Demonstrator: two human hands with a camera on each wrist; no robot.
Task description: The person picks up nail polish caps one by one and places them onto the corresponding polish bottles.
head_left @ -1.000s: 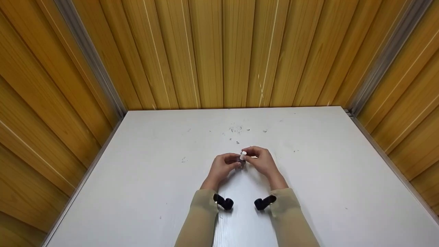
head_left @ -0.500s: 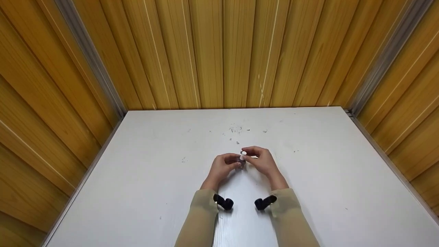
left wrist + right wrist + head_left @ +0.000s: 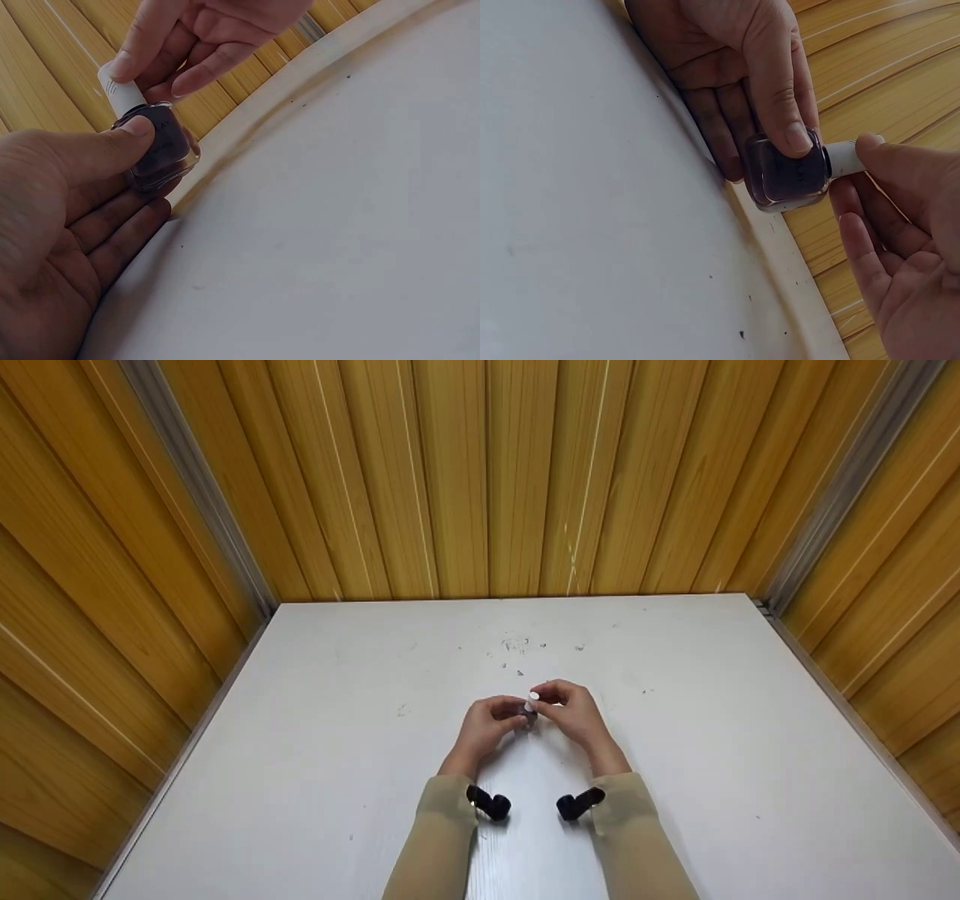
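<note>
A nail polish bottle of clear glass with dark purple polish is between the two hands, its white cap on the neck. My left hand pinches the glass body, thumb on its front and fingers behind, as the left wrist view shows. With thumb and fingers my right hand grips the white cap. In the right wrist view the bottle lies sideways across the picture and the cap points right. Part of the lettering on the bottle is covered by the left thumb.
Both hands are over a white table with scattered dark specks and scuffs. Yellow wooden panels wall the back and both sides. A small black camera sits at the left wrist, another black camera at the right.
The right fingers have shifted slightly round the white cap, which looks a little more covered by them. The left hand stays in place on the bottle.
</note>
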